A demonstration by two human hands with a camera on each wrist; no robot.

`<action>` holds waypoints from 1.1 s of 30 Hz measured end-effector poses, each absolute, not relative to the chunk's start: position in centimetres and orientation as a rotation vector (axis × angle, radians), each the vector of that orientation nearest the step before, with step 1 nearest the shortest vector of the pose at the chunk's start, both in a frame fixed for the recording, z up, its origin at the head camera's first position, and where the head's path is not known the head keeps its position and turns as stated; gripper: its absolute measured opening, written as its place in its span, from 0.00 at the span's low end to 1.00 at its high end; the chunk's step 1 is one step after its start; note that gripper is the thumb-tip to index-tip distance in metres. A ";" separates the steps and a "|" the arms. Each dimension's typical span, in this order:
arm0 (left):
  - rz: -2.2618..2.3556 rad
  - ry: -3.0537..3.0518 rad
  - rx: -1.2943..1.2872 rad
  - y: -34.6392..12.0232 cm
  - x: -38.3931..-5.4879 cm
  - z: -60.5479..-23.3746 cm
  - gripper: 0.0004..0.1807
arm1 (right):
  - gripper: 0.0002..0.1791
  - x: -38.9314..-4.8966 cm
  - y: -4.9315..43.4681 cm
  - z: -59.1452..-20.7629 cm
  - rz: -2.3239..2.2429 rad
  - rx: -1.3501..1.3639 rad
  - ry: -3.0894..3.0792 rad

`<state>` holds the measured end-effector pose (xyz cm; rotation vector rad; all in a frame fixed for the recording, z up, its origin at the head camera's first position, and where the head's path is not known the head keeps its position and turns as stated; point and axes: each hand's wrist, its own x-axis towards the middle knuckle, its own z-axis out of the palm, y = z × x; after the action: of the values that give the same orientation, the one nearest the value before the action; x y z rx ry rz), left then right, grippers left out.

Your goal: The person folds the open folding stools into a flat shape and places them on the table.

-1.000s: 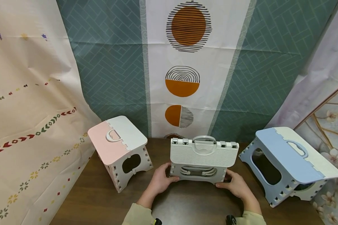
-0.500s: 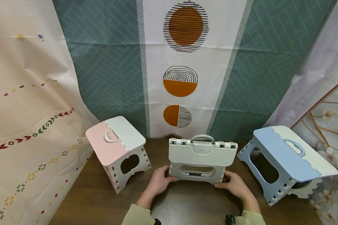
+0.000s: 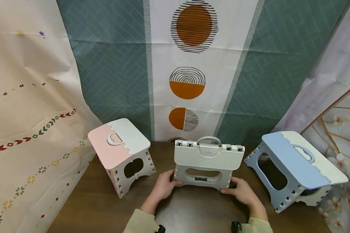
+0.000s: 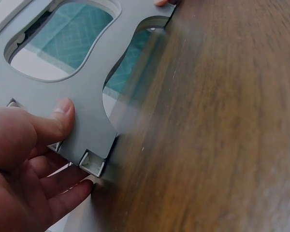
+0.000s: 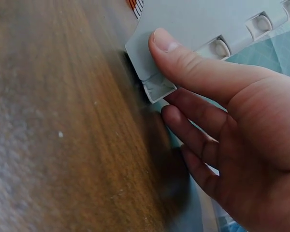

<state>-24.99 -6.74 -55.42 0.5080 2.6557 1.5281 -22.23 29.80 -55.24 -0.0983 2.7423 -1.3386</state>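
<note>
A pale grey folding stool (image 3: pixel 189 158) stands in the middle of the table, its handle (image 3: pixel 209 140) arched at the top and its ribbed seat panel hanging over the front. My left hand (image 3: pixel 164 186) grips its lower left leg edge. In the left wrist view the thumb (image 4: pixel 63 118) presses the leg's front face, fingers curled behind the edge. My right hand (image 3: pixel 242 191) holds the lower right edge likewise; the right wrist view has that thumb (image 5: pixel 170 47) on the leg, with fingertips partly hidden behind it. Table surface shows through the stool's oval cutout.
A pink-and-white stool (image 3: pixel 110 152) stands unfolded on the left, a blue-and-cream stool (image 3: pixel 285 155) unfolded on the right. The brown wooden table (image 3: pixel 84 207) meets a green-and-white patterned curtain (image 3: pixel 119 77) at the back. Patterned cloths hang on both sides.
Curved white pieces seen through the grey stool's cutout one second ago have left it; table surface now shows there. Both hands keep their hold. The head view has shifted slightly.
</note>
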 end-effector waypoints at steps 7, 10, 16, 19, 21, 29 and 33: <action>1.501 2.668 0.505 -6.8 -25.0 -55.8 0.22 | 0.23 -21.8 29.4 -55.3 -1.310 -0.097 2.790; 1.525 2.667 0.515 -6.8 -25.1 -55.6 0.20 | 0.22 -22.0 29.4 -55.1 -1.287 -0.121 2.824; 1.535 2.646 0.503 -7.0 -25.2 -55.3 0.20 | 0.22 -22.2 29.5 -54.6 -1.271 -0.153 2.813; 1.543 2.631 0.508 -7.2 -25.2 -55.1 0.19 | 0.22 -22.3 29.4 -54.3 -1.281 -0.164 2.809; 1.542 2.627 0.508 -7.3 -25.3 -55.0 0.18 | 0.21 -22.3 29.4 -54.2 -1.290 -0.169 2.805; 1.509 2.642 0.521 -7.7 -25.4 -54.7 0.19 | 0.22 -22.3 29.3 -54.1 -1.343 -0.197 2.732; 1.538 2.604 0.516 -7.9 -25.4 -54.7 0.19 | 0.23 -22.2 29.3 -53.8 -1.382 -0.251 2.678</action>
<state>-25.42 -7.86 -54.70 0.5164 2.6045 1.5376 -22.18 29.27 -53.82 -0.2514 2.6779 -1.3816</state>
